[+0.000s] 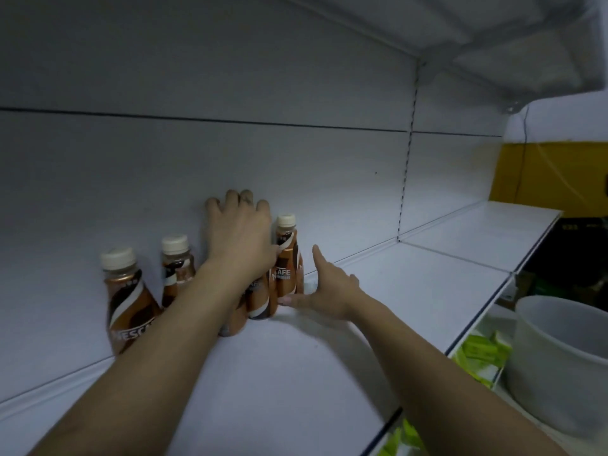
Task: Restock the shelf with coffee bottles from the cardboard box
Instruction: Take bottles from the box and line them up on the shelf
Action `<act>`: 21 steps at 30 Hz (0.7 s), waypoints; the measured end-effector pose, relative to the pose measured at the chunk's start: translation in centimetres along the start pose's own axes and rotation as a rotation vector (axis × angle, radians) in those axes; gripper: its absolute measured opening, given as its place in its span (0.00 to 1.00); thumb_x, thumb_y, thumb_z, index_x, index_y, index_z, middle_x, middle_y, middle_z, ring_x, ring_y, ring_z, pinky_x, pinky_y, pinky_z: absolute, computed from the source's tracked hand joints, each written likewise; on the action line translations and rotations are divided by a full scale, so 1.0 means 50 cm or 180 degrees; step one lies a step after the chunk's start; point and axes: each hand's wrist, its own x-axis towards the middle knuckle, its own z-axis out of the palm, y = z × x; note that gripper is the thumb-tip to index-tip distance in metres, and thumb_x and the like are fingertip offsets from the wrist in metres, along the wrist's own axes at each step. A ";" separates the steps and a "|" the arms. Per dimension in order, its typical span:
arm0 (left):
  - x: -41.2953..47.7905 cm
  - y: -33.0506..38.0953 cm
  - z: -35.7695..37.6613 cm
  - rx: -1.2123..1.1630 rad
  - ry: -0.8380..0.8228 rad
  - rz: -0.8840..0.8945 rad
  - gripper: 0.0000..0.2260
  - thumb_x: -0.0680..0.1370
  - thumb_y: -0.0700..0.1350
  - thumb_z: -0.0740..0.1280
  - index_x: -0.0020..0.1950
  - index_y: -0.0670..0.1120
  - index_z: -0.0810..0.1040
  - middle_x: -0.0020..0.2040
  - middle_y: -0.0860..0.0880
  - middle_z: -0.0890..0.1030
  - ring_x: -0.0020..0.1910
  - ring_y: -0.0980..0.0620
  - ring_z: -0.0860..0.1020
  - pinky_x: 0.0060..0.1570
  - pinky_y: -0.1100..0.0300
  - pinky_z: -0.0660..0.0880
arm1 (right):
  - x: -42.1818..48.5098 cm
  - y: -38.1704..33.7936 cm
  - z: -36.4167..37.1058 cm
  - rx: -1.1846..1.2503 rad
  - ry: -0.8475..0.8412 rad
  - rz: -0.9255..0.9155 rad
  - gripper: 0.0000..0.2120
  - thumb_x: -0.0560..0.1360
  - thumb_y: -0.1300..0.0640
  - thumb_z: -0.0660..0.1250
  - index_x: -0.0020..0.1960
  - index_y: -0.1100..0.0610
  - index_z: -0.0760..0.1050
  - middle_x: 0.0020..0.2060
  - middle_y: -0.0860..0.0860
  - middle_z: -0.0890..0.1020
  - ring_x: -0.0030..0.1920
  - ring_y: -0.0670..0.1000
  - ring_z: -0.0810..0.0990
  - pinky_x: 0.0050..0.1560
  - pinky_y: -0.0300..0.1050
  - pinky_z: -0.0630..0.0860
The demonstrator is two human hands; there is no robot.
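1. Our left hand [238, 240] lies spread over the capped brown plastic coffee bottles [286, 258] at the back of the smooth white shelf [296, 373]; grip unclear.
2. Our right hand [324, 287] is open, thumb touching a bottle base.

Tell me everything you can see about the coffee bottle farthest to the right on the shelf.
The rightmost coffee bottle stands upright near the shelf's back wall. It looks like plastic, with a cream screw cap, dark coffee at the neck, and a copper-brown sleeve label with a white swoosh and partial lettering. The left hand overlaps its left side; the right hand sits open by its base, thumb apparently touching.
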 end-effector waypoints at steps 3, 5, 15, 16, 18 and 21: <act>-0.005 0.031 -0.021 -0.0233 0.0117 0.0090 0.23 0.70 0.61 0.66 0.58 0.48 0.75 0.58 0.44 0.76 0.58 0.43 0.70 0.56 0.46 0.64 | -0.037 0.017 -0.048 -0.0091 0.0258 -0.0228 0.55 0.63 0.28 0.69 0.78 0.47 0.44 0.77 0.49 0.58 0.76 0.54 0.56 0.72 0.67 0.49; -0.012 0.064 -0.029 -0.0505 0.0119 0.0268 0.23 0.71 0.62 0.65 0.59 0.49 0.75 0.58 0.46 0.76 0.60 0.44 0.69 0.57 0.46 0.63 | -0.071 0.039 -0.081 -0.0118 0.0446 -0.0333 0.51 0.65 0.30 0.68 0.78 0.44 0.46 0.77 0.47 0.57 0.76 0.52 0.55 0.73 0.65 0.49; -0.074 0.362 -0.083 -0.1849 -0.0470 0.1622 0.26 0.72 0.62 0.65 0.66 0.52 0.70 0.63 0.50 0.74 0.65 0.49 0.66 0.61 0.52 0.63 | -0.308 0.251 -0.217 -0.0714 0.1188 0.0434 0.47 0.66 0.30 0.67 0.77 0.43 0.50 0.77 0.49 0.58 0.76 0.50 0.55 0.73 0.59 0.50; -0.088 0.396 -0.087 -0.1961 -0.0535 0.1760 0.26 0.72 0.62 0.65 0.66 0.52 0.70 0.64 0.51 0.74 0.65 0.49 0.66 0.61 0.52 0.63 | -0.343 0.278 -0.224 -0.0740 0.1256 0.0562 0.47 0.66 0.30 0.67 0.77 0.44 0.51 0.77 0.49 0.59 0.76 0.51 0.56 0.73 0.59 0.52; -0.123 0.466 -0.094 -0.2102 -0.0635 0.2014 0.26 0.72 0.62 0.65 0.66 0.52 0.69 0.64 0.50 0.73 0.65 0.49 0.66 0.61 0.52 0.64 | -0.416 0.331 -0.235 -0.0846 0.1303 0.0856 0.47 0.66 0.30 0.68 0.77 0.45 0.52 0.76 0.50 0.61 0.75 0.53 0.58 0.71 0.61 0.55; -0.190 0.563 -0.099 -0.2196 -0.0815 0.2326 0.27 0.71 0.63 0.66 0.66 0.52 0.69 0.64 0.49 0.73 0.65 0.47 0.67 0.61 0.50 0.65 | -0.526 0.409 -0.234 -0.0957 0.1161 0.1354 0.46 0.67 0.32 0.68 0.78 0.46 0.52 0.76 0.51 0.60 0.74 0.56 0.59 0.69 0.61 0.57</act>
